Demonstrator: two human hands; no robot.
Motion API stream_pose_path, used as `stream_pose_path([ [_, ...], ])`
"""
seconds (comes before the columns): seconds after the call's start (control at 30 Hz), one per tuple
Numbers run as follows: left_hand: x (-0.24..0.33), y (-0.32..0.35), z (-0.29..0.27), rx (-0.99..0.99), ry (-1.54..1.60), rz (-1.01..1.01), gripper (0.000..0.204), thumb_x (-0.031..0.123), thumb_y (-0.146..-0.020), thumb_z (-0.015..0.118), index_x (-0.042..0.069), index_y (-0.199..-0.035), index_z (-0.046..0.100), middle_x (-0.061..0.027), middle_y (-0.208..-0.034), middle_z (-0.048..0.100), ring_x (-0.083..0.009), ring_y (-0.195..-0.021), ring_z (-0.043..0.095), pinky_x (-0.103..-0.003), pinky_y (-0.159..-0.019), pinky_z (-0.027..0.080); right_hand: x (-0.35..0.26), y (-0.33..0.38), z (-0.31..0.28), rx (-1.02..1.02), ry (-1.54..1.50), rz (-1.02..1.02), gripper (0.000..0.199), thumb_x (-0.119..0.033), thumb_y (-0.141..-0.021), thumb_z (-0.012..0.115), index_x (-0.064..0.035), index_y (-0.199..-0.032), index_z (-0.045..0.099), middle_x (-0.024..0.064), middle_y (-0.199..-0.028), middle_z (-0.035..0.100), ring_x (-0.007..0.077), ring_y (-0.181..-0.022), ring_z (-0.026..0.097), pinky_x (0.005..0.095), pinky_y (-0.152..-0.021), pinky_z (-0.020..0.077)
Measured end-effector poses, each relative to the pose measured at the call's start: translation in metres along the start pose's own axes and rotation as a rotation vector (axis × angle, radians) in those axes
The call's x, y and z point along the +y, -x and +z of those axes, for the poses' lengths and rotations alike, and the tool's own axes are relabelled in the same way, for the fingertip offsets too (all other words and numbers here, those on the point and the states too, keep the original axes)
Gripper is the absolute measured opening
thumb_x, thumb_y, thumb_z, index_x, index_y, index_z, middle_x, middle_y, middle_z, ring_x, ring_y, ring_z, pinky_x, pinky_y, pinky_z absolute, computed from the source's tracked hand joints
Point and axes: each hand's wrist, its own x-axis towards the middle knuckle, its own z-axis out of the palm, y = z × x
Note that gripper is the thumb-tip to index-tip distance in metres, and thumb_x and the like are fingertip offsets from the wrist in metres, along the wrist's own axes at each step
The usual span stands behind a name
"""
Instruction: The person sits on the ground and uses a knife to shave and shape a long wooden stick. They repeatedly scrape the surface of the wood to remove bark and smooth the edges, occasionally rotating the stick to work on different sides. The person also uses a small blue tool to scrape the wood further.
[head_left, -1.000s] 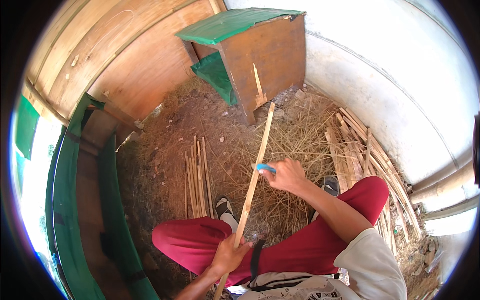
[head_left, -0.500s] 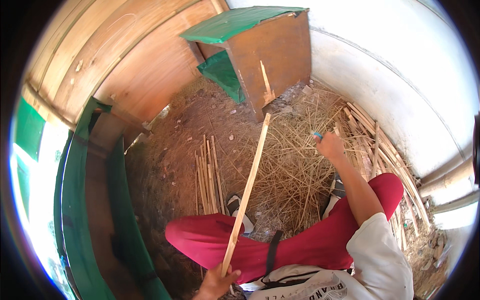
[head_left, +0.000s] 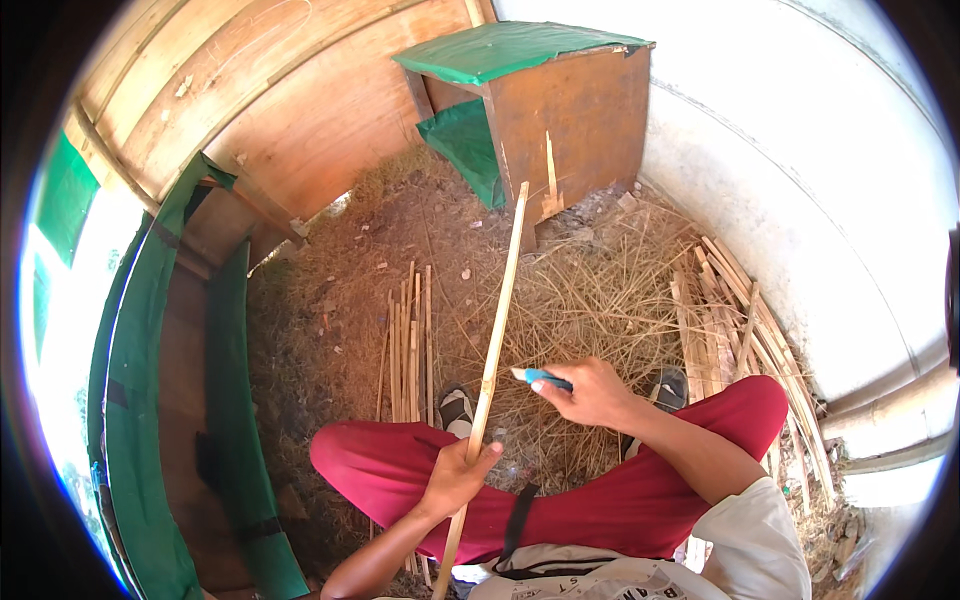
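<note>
A long pale strip of wood or bamboo [head_left: 502, 310] slants up from my lap, its far tip in front of the cabinet. My left hand [head_left: 460, 478] is wrapped round its lower part, above my red trousers. In my right hand [head_left: 592, 392] is a utility knife [head_left: 545, 379] with a blue handle, pointing left toward the strip and a little apart from it. Under and beyond my right hand lies a heap of thin shavings [head_left: 580, 330].
Several cut strips [head_left: 408, 350] lie on the dirt floor beyond my left knee. More long strips [head_left: 745, 310] are piled by the white wall at right. A green-topped wooden cabinet [head_left: 575, 110] stands at the back. A green-covered bench [head_left: 140, 400] runs along the left.
My right hand has come left and nearer, bringing the knife close to the strip. My left hand now grips the strip higher up, and more of it shows below that hand.
</note>
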Motion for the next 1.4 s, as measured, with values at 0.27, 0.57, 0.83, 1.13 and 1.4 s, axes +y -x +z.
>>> stream_pose_path([
  [0.27,-0.001,-0.008,0.017,0.202,-0.289,0.271,0.037,0.033,-0.094,0.070,-0.001,-0.090,0.055,-0.0100,-0.060,0.055,-0.0133,-0.055,0.053,-0.035,-0.051,0.045,0.005,-0.004,0.009,-0.012,0.094,-0.046,0.043,-0.042,-0.094,0.063,-0.0016,-0.102,0.074,0.0115,-0.063,0.067,0.0274,-0.049,0.064,0.0395,-0.048,0.0514],
  [0.57,-0.007,-0.021,0.006,-0.210,-0.210,0.301,0.037,0.025,-0.092,0.073,0.011,-0.085,0.040,0.0021,-0.064,0.044,-0.0052,-0.055,0.041,-0.025,-0.047,0.036,0.002,-0.007,0.006,0.008,0.098,-0.070,0.040,-0.041,-0.094,0.064,-0.0031,-0.101,0.074,0.0112,-0.063,0.066,0.0275,-0.050,0.064,0.0394,-0.047,0.0510],
  [0.83,-0.004,-0.017,0.008,-0.221,0.029,0.067,0.037,0.031,-0.093,0.072,0.009,-0.086,0.044,0.0028,-0.065,0.043,-0.0059,-0.054,0.038,-0.026,-0.048,0.033,0.001,-0.006,0.007,0.047,0.098,-0.108,0.037,-0.040,-0.094,0.064,-0.0035,-0.098,0.073,0.0114,-0.063,0.066,0.0278,-0.049,0.063,0.0404,-0.047,0.0502],
  [1.13,0.005,-0.007,0.016,0.009,-0.418,0.213,0.032,0.019,-0.085,0.076,0.004,-0.088,0.048,-0.0054,-0.064,0.050,-0.0139,-0.059,0.051,-0.033,-0.057,0.045,-0.012,-0.007,-0.009,-0.065,0.219,-0.022,0.039,-0.046,-0.094,0.061,-0.0095,-0.099,0.074,0.0120,-0.064,0.067,0.0280,-0.050,0.064,0.0408,-0.045,0.0495],
  [1.4,0.006,0.006,0.015,0.093,-0.498,0.206,0.020,0.003,-0.087,0.063,-0.003,-0.100,0.050,-0.0212,-0.069,0.061,-0.0380,-0.067,0.068,-0.044,-0.060,0.051,-0.008,-0.011,0.001,-0.063,0.291,-0.003,0.039,-0.048,-0.092,0.061,-0.0118,-0.096,0.075,0.0107,-0.065,0.069,0.0291,-0.051,0.065,0.0408,-0.043,0.0490],
])
